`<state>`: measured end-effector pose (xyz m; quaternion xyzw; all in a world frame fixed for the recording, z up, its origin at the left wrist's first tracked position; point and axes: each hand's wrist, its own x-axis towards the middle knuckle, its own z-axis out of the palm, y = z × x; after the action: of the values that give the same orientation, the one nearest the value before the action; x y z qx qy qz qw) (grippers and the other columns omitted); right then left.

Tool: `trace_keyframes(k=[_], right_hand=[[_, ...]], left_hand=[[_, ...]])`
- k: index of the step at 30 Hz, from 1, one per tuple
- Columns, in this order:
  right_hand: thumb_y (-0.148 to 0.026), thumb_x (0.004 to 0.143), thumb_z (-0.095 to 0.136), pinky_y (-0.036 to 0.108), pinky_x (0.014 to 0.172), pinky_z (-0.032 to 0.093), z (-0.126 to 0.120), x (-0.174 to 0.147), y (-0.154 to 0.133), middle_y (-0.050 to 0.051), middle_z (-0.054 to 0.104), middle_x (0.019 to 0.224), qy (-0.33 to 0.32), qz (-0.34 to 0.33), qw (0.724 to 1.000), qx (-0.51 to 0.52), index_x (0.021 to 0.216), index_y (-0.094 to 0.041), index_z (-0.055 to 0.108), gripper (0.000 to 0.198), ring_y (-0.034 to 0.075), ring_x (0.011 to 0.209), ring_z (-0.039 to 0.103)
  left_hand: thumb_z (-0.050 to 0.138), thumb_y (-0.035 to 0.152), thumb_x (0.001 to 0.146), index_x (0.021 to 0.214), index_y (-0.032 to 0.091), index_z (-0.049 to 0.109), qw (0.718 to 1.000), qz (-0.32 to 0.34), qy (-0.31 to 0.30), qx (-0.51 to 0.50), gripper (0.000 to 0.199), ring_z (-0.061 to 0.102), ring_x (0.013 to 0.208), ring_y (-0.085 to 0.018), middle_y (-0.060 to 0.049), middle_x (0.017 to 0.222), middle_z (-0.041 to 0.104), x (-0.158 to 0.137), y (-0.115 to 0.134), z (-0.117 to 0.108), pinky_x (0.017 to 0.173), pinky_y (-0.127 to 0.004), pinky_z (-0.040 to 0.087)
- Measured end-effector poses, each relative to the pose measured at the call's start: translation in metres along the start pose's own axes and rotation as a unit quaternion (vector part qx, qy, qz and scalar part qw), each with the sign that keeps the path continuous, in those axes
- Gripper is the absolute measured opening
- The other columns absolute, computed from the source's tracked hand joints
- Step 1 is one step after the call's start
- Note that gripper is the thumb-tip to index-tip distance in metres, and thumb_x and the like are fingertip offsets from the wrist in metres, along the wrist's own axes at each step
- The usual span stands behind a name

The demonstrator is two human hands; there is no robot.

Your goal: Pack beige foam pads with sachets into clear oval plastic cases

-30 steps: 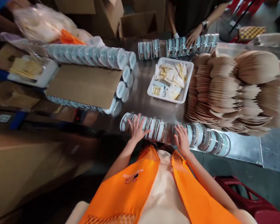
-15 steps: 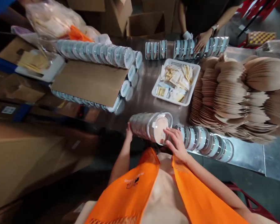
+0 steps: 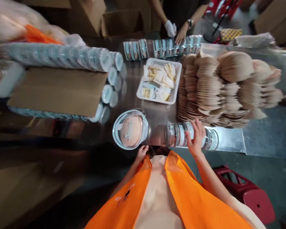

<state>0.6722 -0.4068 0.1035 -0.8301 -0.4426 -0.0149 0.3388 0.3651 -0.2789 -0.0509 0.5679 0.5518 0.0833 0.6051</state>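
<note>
A stack of round clear plastic containers [image 3: 131,131] with pale blue rims stands on the metal table, a beige disc showing through its top. Close to this stack, at the table's front edge, is my left hand [image 3: 141,154], its fingers curled together with nothing visible in them. My right hand [image 3: 195,138] reaches over a row of similar containers [image 3: 173,135] lying on their sides along the front edge. Its thumb and fingers are spread over the middle of that row, touching it; they hide part of the containers.
A white basket [image 3: 139,92] holds small paper packets. Stacks of beige rounded sheets [image 3: 208,92] stand to the right. At left, cardboard [image 3: 59,92] lies over rows of containers. Across the table, a person's hands [image 3: 176,33] touch another container row. A red stool [image 3: 257,203] stands at lower right.
The container stack between my hands has been set down on the table, further left, and let go. My right hand has moved right onto the row. My left hand has drawn back.
</note>
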Motion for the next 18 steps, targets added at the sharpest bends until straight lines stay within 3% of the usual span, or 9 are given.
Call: trace_keyframes(k=[1, 3, 5, 8, 11, 13, 18], right_hand=[[-0.051, 0.104, 0.048, 0.062, 0.131, 0.021, -0.019, -0.010, 0.038, 0.020, 0.038, 0.171, 0.048, 0.118, 0.991, -0.027, 0.162, -0.016, 0.041, 0.069, 0.035, 0.162, 0.030], [-0.055, 0.104, 0.035, 0.058, 0.130, 0.026, -0.056, -0.031, 0.103, 0.029, 0.038, 0.168, 0.116, 0.326, 0.937, -0.058, 0.160, -0.004, 0.038, 0.076, 0.037, 0.161, 0.032], [-0.057, 0.104, 0.024, 0.059, 0.125, 0.034, -0.080, -0.050, 0.146, 0.035, 0.046, 0.158, 0.133, 0.424, 0.894, -0.063, 0.155, 0.001, 0.041, 0.079, 0.039, 0.153, 0.044], [-0.072, 0.096, 0.039, 0.052, 0.103, 0.054, -0.084, -0.067, 0.176, 0.028, 0.071, 0.125, 0.078, 0.462, 0.883, -0.028, 0.135, -0.006, 0.063, 0.081, 0.039, 0.123, 0.067], [-0.079, 0.084, 0.055, 0.040, 0.082, 0.058, -0.064, -0.073, 0.187, 0.014, 0.077, 0.085, 0.005, 0.469, 0.883, 0.018, 0.102, -0.014, 0.075, 0.071, 0.032, 0.091, 0.073], [-0.078, 0.086, 0.052, 0.038, 0.083, 0.056, -0.051, -0.074, 0.194, 0.012, 0.078, 0.085, -0.011, 0.470, 0.882, 0.027, 0.097, -0.017, 0.076, 0.066, 0.031, 0.090, 0.072], [-0.070, 0.092, 0.050, 0.037, 0.095, 0.051, -0.035, -0.079, 0.203, 0.014, 0.080, 0.110, -0.023, 0.463, 0.885, 0.036, 0.114, -0.020, 0.074, 0.059, 0.029, 0.106, 0.071]], left_hand=[[0.069, 0.053, 0.098, 0.094, 0.016, 0.073, 0.999, 0.012, -0.037, 0.009, 0.037, 0.075, 0.092, -0.023, -0.010, 0.095, 0.077, 0.002, 0.004, 0.012, 0.090, -0.039, 0.061], [0.074, 0.054, 0.092, 0.106, 0.017, 0.074, 0.994, 0.042, -0.100, 0.022, 0.040, 0.075, 0.101, -0.025, -0.012, 0.106, 0.079, 0.011, 0.017, 0.037, 0.097, -0.039, 0.059], [0.079, 0.054, 0.088, 0.131, 0.016, 0.067, 0.986, 0.075, -0.137, 0.050, 0.059, 0.073, 0.116, -0.029, -0.017, 0.125, 0.076, 0.022, 0.037, 0.065, 0.105, -0.043, 0.056], [0.083, 0.056, 0.084, 0.157, 0.011, 0.041, 0.977, 0.129, -0.137, 0.102, 0.095, 0.058, 0.142, -0.036, -0.027, 0.152, 0.058, 0.033, 0.066, 0.107, 0.117, -0.049, 0.047], [0.082, 0.057, 0.084, 0.162, 0.007, 0.027, 0.973, 0.155, -0.103, 0.135, 0.107, 0.048, 0.152, -0.038, -0.033, 0.161, 0.045, 0.033, 0.082, 0.136, 0.121, -0.048, 0.043], [0.081, 0.056, 0.085, 0.162, 0.007, 0.026, 0.972, 0.154, -0.081, 0.157, 0.106, 0.047, 0.152, -0.039, -0.033, 0.161, 0.044, 0.032, 0.084, 0.144, 0.121, -0.049, 0.042], [0.077, 0.050, 0.090, 0.163, 0.012, 0.030, 0.967, 0.176, -0.066, 0.170, 0.095, 0.049, 0.151, -0.037, -0.028, 0.163, 0.046, 0.041, 0.085, 0.141, 0.121, -0.048, 0.043]])
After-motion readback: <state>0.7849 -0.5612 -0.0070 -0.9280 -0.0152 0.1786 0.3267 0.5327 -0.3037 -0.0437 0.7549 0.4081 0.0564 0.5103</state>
